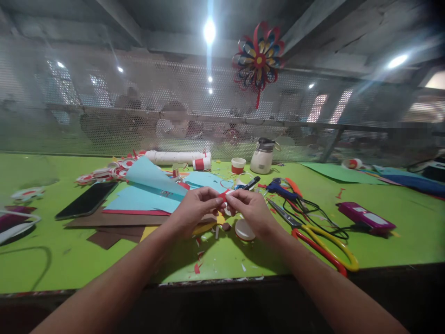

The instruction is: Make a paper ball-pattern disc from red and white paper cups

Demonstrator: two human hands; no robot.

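- Pinching a small red paper strip (224, 195) between them, the left hand (194, 208) and the right hand (252, 209) meet just above the middle of the green table (69, 260); the fingertips of both are closed together on the strip, the left from 9 o'clock, the right from 3 o'clock.
- The strip hangs above the tabletop, clear of the papers; how it is folded is too small to tell.
- Directly under the right hand, at 6 o'clock of it, lies a round white and red paper disc (244, 230); red and white paper scraps (197, 267) lie at 6 o'clock of the left hand.
- At 10 o'clock of the hands a light blue paper sheet (149, 188), partly curled up, lies on a stack of brown paper (114, 222); a black smartphone (86, 200) lies flat at 9 o'clock of that stack.
- At 3 o'clock of the right hand lie scissors with yellow and red handles (325, 243); beyond them, near black cables, a magenta device (365, 217).
- At 12 o'clock stand a red and white paper cup (238, 165), a white jar (262, 157) and a lying white tube (175, 157).
- Above, on the perforated screen (104, 116), hangs a looped paper flower (259, 58) in red, blue and yellow.
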